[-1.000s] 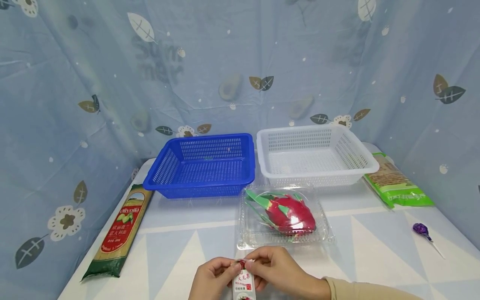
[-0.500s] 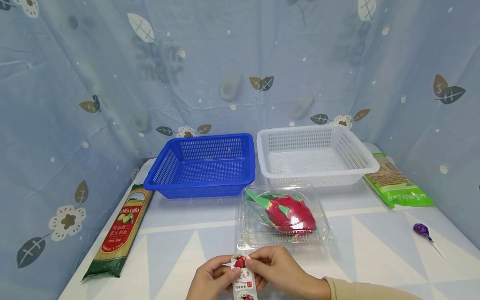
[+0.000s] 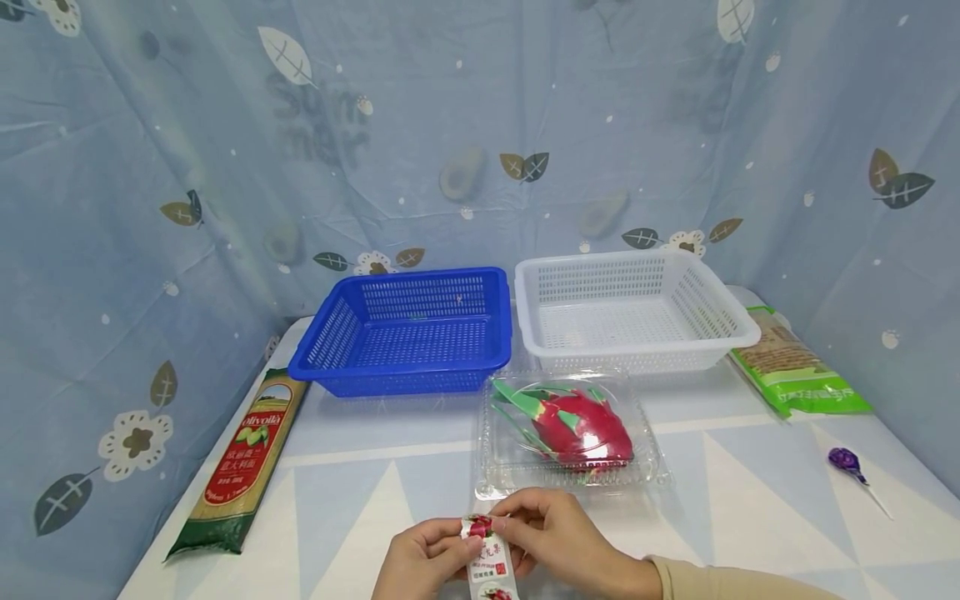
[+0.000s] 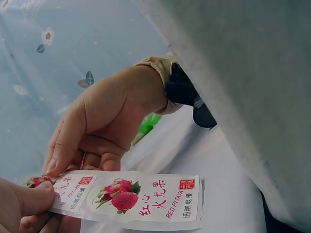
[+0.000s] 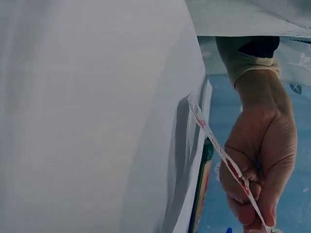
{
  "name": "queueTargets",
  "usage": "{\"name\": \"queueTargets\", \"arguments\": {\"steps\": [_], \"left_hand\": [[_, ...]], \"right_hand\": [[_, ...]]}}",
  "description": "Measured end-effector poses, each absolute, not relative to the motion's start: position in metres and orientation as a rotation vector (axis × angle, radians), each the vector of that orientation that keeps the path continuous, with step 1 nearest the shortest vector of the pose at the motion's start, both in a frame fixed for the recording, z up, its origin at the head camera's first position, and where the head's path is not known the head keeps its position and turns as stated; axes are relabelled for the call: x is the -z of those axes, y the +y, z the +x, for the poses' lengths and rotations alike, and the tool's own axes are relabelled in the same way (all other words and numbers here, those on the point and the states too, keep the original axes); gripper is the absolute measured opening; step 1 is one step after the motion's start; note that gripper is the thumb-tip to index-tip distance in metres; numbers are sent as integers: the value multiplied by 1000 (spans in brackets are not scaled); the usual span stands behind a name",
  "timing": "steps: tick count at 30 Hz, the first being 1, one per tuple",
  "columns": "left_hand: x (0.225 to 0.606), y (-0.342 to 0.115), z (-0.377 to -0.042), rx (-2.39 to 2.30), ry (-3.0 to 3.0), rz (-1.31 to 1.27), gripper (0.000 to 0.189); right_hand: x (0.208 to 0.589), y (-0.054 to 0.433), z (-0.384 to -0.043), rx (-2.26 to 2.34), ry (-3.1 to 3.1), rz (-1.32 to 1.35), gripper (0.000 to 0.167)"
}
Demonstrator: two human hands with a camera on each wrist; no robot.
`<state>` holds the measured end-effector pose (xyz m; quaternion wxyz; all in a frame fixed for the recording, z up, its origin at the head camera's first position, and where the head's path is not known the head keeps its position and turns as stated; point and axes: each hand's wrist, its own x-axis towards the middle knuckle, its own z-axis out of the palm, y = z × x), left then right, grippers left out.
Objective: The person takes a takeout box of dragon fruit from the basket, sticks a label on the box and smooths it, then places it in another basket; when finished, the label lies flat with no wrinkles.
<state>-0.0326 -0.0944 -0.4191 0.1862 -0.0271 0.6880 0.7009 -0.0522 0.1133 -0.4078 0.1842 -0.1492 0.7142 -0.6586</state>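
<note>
A short strip of white dragon fruit stickers (image 3: 492,567) is held at its top end between both hands near the table's front edge. My left hand (image 3: 423,562) pinches its left side with the thumb on top. From the right, my right hand (image 3: 562,542) pinches the same end. In the left wrist view the printed face of the sticker strip (image 4: 146,201) shows a red fruit and lettering. The right wrist view shows the strip (image 5: 216,143) nearly edge-on. Just beyond the hands lies a closed clear plastic box (image 3: 495,475) with a dragon fruit (image 3: 581,429) inside.
Behind the box stand a blue basket (image 3: 405,385) and a white basket (image 3: 622,360). A spaghetti packet (image 3: 243,458) lies at the left edge. On the right are a green-and-brown packet (image 3: 798,367) and a purple lollipop (image 3: 846,460).
The thumbs have shifted on the strip's top end, uncovering more of the top fruit picture than a second ago. The strip has tilted slightly. Both hands stay in nearly the same place.
</note>
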Motion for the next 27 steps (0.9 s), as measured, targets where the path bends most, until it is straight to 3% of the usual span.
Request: {"name": "queueTargets", "arguments": {"steps": [12, 22, 27], "left_hand": [[413, -101, -33, -1946, 1982, -114, 69], [414, -106, -34, -1983, 2039, -255, 68], [416, -109, -37, -1941, 2146, -279, 64]], "right_hand": [[398, 117, -45, 1729, 2272, -519, 17], [398, 115, -43, 1758, 2320, -617, 17], [394, 116, -41, 1747, 2243, -530, 19]]}}
